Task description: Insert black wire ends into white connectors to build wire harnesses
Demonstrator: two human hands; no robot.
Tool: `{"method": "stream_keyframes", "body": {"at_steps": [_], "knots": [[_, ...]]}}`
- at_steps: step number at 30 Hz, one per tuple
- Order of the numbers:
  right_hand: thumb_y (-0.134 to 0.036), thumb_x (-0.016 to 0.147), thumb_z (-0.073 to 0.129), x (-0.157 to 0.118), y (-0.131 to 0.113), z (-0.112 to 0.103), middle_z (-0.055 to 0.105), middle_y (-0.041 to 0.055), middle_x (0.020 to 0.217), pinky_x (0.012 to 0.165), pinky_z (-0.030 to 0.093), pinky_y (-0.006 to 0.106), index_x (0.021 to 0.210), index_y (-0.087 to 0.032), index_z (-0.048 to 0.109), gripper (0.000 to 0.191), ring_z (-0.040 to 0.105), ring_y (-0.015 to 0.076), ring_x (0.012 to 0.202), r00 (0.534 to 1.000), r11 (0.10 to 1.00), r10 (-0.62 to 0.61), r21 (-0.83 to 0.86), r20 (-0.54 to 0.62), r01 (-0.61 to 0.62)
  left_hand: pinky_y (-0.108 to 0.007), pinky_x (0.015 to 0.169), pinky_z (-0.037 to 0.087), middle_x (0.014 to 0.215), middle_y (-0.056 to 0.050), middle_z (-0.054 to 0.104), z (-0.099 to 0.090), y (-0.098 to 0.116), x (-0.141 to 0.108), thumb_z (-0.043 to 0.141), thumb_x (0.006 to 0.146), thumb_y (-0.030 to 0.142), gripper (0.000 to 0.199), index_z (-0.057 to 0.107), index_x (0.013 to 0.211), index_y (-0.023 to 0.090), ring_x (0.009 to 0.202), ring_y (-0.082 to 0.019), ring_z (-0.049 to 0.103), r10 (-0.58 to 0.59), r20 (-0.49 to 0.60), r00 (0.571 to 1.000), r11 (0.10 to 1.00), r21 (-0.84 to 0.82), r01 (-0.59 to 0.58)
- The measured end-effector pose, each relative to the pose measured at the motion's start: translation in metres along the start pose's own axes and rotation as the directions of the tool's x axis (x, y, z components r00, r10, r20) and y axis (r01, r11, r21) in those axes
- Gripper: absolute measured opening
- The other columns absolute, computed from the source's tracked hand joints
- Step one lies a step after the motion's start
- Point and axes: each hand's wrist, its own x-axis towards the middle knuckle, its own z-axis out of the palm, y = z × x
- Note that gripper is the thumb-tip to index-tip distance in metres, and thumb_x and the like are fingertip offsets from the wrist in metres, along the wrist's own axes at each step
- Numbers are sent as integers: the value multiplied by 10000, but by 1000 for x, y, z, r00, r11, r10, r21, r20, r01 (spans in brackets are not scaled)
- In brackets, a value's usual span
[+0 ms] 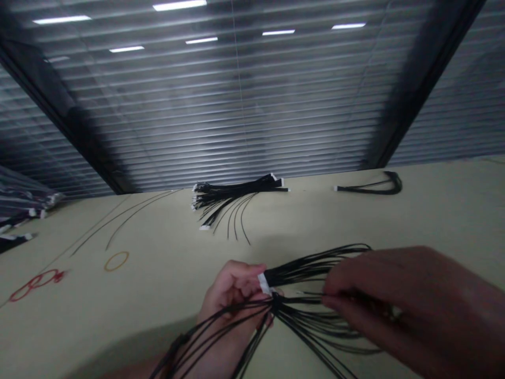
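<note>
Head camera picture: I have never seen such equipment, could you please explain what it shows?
There is no robot: a person works with bare hands, seen by one camera worn on the head. The left hand holds a white connector with black wires; the right hand pinches a wire. On the pale surface lie a cable bundle, a bent cable, a yellow ring and red loops. Behind are blinds.

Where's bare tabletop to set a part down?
Bare: table between yellow ring and left hand; strip between looped cable and right hand. Crowded: between the hands, black wires; far left, cable bundles, red loops.
</note>
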Motion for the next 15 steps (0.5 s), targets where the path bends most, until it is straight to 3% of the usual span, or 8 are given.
{"method": "stream_keyframes", "body": {"at_steps": [2,5,15], "knots": [[-197,884,434,1,-13,11,585,-41,667,539,358,250,823,-241,595,178,531,101,558,996,996,-87,-16,29,87,-124,446,433,666,8,713,2,-4,-2,776,680,232,211,637,837,210,494,-57,576,45,10,999,996,-81,-44],[-125,902,358,4,-18,19,604,-29,703,545,345,269,844,-223,592,260,531,107,563,987,987,-158,-10,-17,158,-105,481,461,661,27,694,5,-8,-5,763,697,190,163,675,829,227,534,-45,581,53,12,999,987,-151,-51],[-77,869,370,4,-16,20,574,-28,676,516,279,282,839,-224,568,248,483,126,543,983,984,-180,23,30,179,-105,465,448,642,23,679,1,-6,-7,764,696,185,160,695,832,232,513,-42,564,-9,75,997,990,-141,20]]}}
